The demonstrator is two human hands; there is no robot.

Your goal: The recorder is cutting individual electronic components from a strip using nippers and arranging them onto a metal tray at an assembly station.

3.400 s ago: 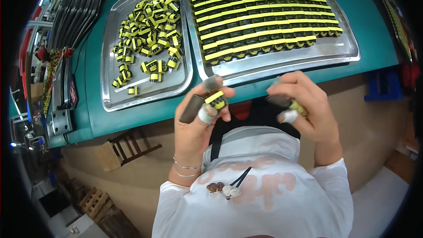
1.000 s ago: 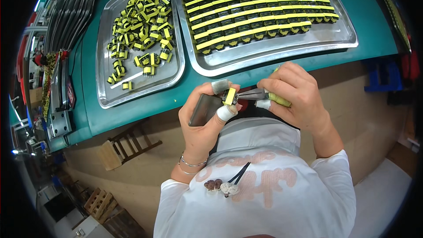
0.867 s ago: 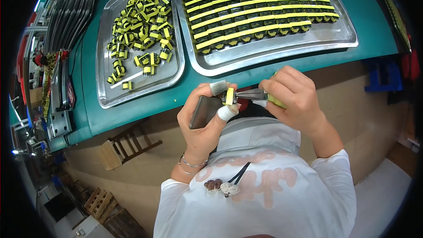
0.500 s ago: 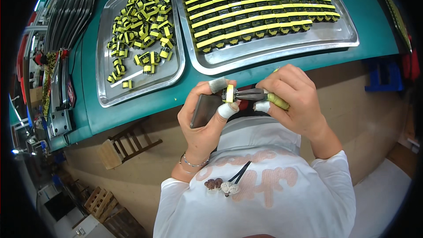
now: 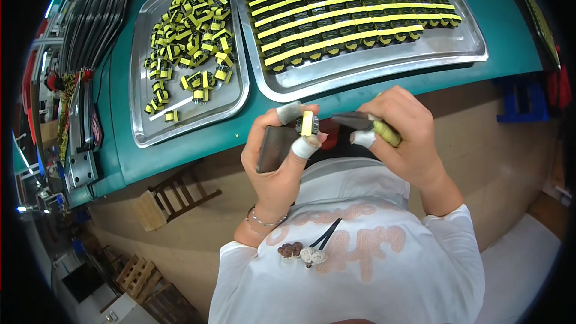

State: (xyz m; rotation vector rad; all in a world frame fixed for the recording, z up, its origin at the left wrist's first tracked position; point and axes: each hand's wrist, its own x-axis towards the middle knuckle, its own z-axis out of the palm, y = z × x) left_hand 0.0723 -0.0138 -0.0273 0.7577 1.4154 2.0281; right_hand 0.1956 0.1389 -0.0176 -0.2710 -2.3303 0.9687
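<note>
A: Who is holding what?

B: The left hand (image 5: 273, 159) pinches a black-and-yellow component (image 5: 308, 123) between wrapped thumb (image 5: 304, 147) and forefinger (image 5: 289, 111), toward the hand's one o'clock; a dark slab (image 5: 274, 150) rests against the palm. The right hand (image 5: 408, 135) is curled around dark pliers (image 5: 359, 120) with yellow-green grips (image 5: 387, 134).

A: What has changed?

B: Half a second ago the pliers' tips met the component; now they sit apart from it, at its three o'clock.

A: And the surroundings?

B: On the green surface (image 5: 117, 96), a metal tray (image 5: 198, 121) of loose components (image 5: 195, 30) lies at ten o'clock from the left hand's catch; a second tray (image 5: 372, 67), with components in rows (image 5: 348, 21), lies at one. A wooden stool (image 5: 151, 210) stands at eight. Fingertips partly cover the component's ends.
</note>
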